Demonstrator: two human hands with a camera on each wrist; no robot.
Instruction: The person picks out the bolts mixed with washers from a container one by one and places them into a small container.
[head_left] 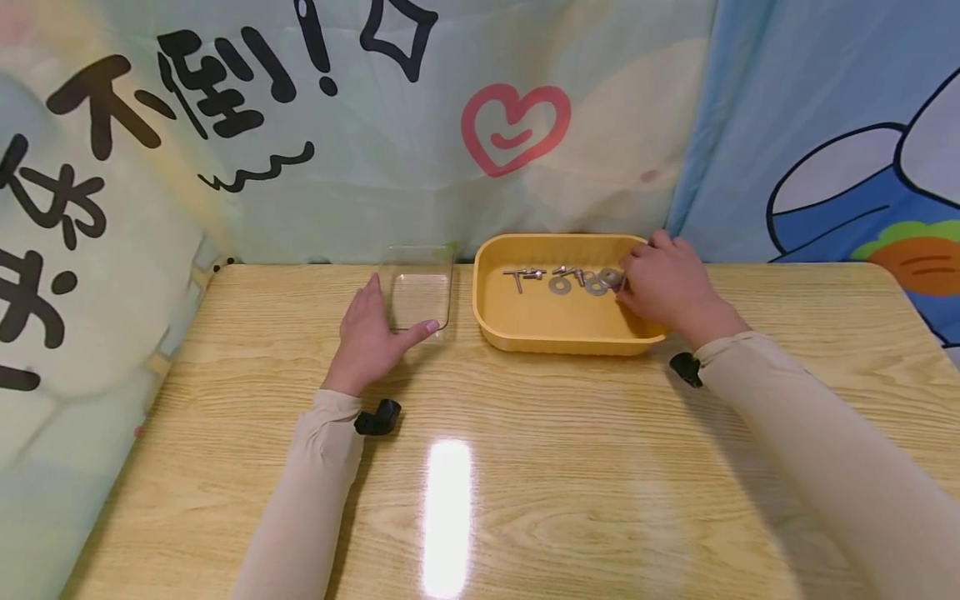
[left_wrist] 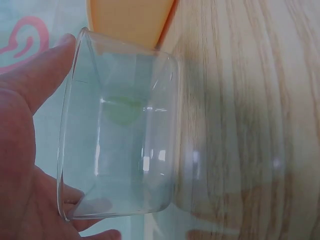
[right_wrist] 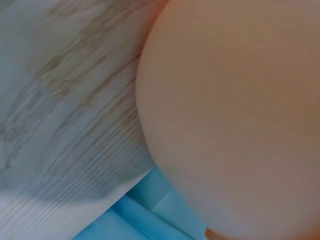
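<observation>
A clear square container (head_left: 420, 292) stands on the table to the left of a yellow tray (head_left: 555, 345). My left hand (head_left: 371, 337) holds the container, fingers along its left side and thumb across its near side; the left wrist view shows the thumb (left_wrist: 50, 70) at its rim. Several screws (head_left: 576, 272) and flat washers (head_left: 558, 286) lie in the tray. Inside its right end, my right hand (head_left: 667, 279) reaches down with bent fingers beside the washers. Its fingertips are mostly hidden, so I cannot tell whether they pinch anything. A large blurred skin surface fills much of the right wrist view.
The wooden table (head_left: 555, 467) extends in front of both hands. A printed cloth (head_left: 360, 200) hangs directly behind the container and tray, and also along the left side. Blue cloth (head_left: 825, 150) hangs at the back right. Both wrists wear small black devices.
</observation>
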